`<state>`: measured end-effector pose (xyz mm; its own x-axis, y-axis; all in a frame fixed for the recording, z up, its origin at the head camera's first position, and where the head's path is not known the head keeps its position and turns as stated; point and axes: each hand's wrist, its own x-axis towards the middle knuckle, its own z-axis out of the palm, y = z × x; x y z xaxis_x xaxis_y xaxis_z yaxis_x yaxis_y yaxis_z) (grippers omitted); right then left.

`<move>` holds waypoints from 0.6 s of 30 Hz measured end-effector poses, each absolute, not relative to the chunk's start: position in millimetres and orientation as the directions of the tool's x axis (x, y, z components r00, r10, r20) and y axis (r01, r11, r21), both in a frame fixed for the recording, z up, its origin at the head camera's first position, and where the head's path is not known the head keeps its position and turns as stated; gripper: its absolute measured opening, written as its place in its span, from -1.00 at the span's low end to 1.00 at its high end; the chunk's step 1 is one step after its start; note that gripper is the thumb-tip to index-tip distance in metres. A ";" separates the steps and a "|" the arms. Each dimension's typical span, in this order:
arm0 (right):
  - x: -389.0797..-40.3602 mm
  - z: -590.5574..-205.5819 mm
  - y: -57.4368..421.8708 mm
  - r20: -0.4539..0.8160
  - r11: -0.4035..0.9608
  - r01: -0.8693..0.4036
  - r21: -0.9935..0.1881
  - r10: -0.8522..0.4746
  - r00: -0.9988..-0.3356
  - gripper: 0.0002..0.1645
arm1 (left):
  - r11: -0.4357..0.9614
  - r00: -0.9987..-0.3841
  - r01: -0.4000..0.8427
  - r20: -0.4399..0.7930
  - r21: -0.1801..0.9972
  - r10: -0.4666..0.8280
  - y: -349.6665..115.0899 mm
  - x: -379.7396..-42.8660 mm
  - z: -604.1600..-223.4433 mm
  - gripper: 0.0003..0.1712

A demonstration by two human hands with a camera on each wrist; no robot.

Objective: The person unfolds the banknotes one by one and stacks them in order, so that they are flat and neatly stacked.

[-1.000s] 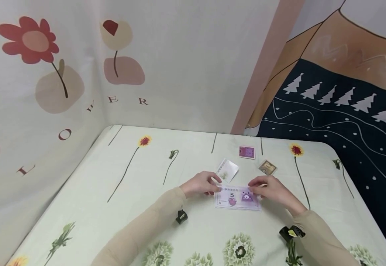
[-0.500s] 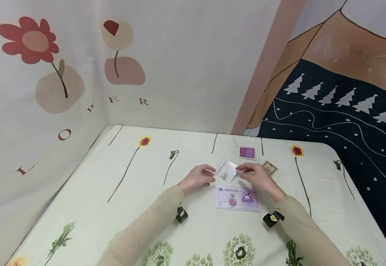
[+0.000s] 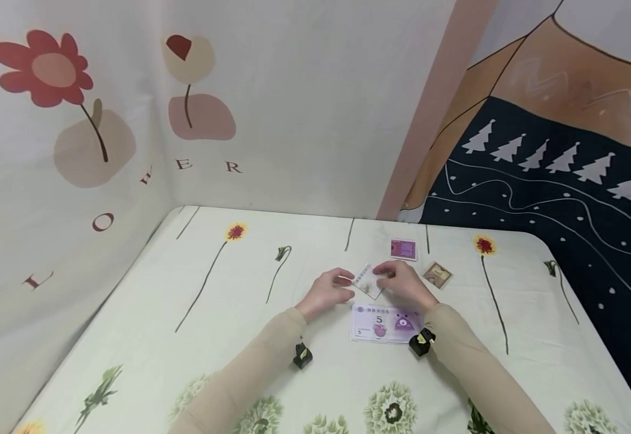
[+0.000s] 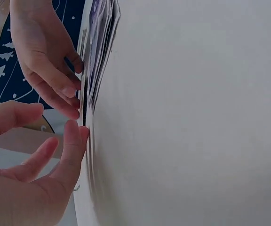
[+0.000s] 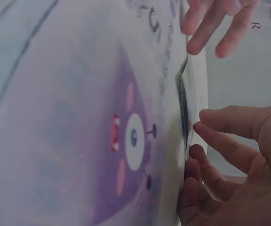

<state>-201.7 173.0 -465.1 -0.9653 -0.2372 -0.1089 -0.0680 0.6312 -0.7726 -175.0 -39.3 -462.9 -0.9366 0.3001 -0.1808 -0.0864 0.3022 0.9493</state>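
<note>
A folded white play banknote (image 3: 367, 282), with grey-green print near one edge, lies turned at an angle on the table between the two hands. In the head view my left hand (image 3: 326, 293) is at its left corner, thumb and fingers spread; the left wrist view shows those fingertips beside the paper's edge. Over the right part of the note reaches my right hand (image 3: 402, 283), its fingertips touching the paper and thumb and forefinger apart. Just nearer, a purple play banknote (image 3: 367, 331) marked 5 lies flat; the left wrist view shows several layers of paper (image 4: 105, 42).
Beyond the hands lies a folded magenta note (image 3: 404, 249). To the right is a small folded brown note (image 3: 437, 275). A flower-patterned cloth (image 3: 228, 289) covers the table, and printed curtains (image 3: 304, 108) hang along its far side.
Both hands have left the purple 5 note and moved away to the folded white note. The right hand has since slid left over that note's right corner.
</note>
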 end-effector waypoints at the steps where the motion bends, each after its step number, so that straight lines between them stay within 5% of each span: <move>1: -202.4 -465.8 172.6 -0.108 0.636 -0.074 -0.768 -0.241 -0.964 -0.63 | 0.306 -0.936 -0.083 -0.180 0.948 0.302 -39.1 -174.7 -462.8 -0.53; 18: -206.9 -469.2 168.3 -0.108 0.620 -0.021 -0.784 -0.170 -0.980 -0.72 | 0.085 -0.957 -0.154 -0.170 0.984 0.233 -22.3 -182.3 -467.8 -0.57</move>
